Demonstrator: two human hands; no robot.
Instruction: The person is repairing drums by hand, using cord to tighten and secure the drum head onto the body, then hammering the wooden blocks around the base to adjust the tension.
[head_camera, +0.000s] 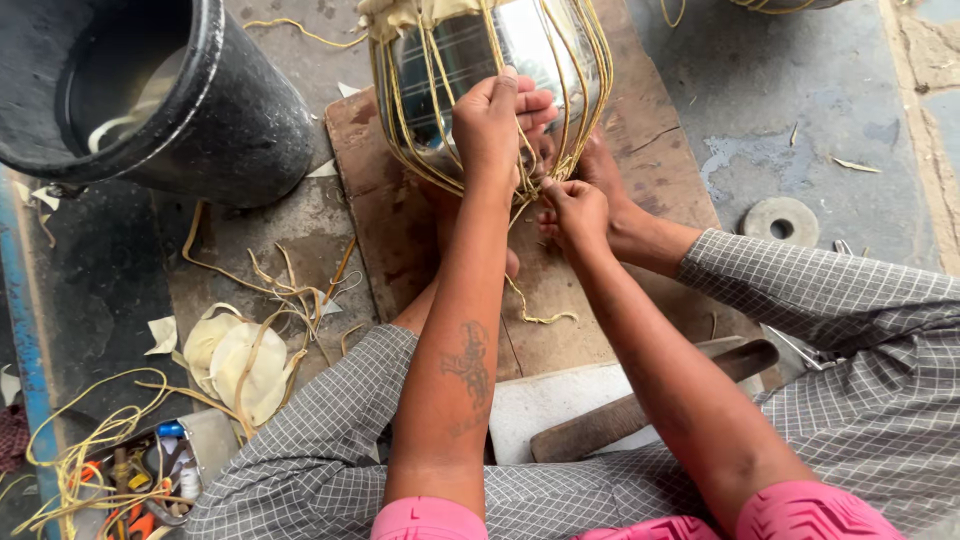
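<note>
A shiny steel pot (520, 45) lies on a worn wooden board (400, 210), caged in several thin yellow cane strips (400, 110). My left hand (495, 120) rests against the pot's lower side, with its fingers curled around some of the strips. Just below it, my right hand (575, 205) pinches one strip end near the pot's base. A loose strip tail (535, 312) trails down over the board. My feet (610, 170) sit against the pot's underside, and my legs in grey checked cloth frame the board.
A black bucket (230, 120) holding water and soaking strips stands at upper left. Loose cane strips and pale round pieces (240, 360) lie on the floor to the left. An open box of small tools (150, 480) sits at lower left. A wooden-handled tool (640, 410) and a metal ring (782, 220) lie at right.
</note>
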